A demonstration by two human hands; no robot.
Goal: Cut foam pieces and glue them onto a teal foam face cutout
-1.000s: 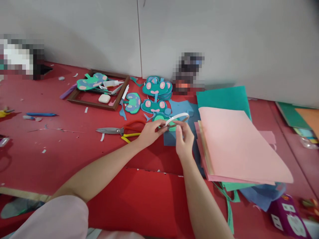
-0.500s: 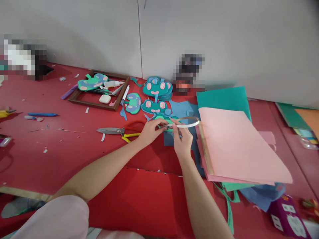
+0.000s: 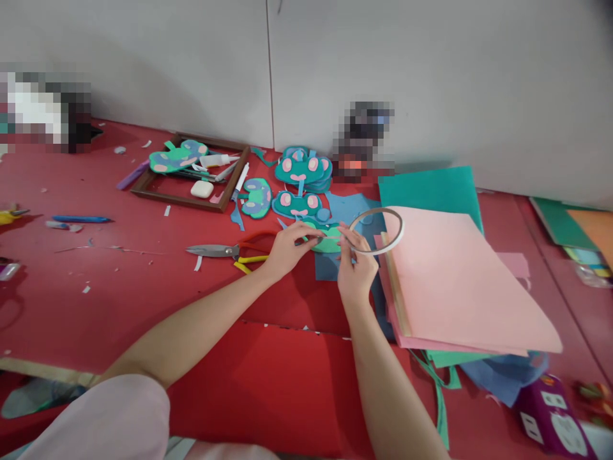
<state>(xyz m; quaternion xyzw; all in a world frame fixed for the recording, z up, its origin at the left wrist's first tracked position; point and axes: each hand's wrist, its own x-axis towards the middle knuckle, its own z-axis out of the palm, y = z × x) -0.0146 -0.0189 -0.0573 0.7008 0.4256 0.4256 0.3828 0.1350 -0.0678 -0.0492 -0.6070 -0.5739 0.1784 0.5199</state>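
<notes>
One narrow roll of white-edged tape tilts above a red table, its left edge held between the fingertips of the right hand. Across from it, the left hand pinches thumb to forefinger on a thin pale strip stretched between the hands; its gripped end is hidden. Just beyond lies a green frog-shaped felt cutout, its left and right edges partly covered by fingers. Scissors lie left of the left hand, their handles running behind it. On the far side, stacked frog faces overlap too closely to count, right of a brown frame. Pink sheets to the right cover most of a green one. A purple box at near right is cut off; two pixelated patches at the far side cannot be made out.
</notes>
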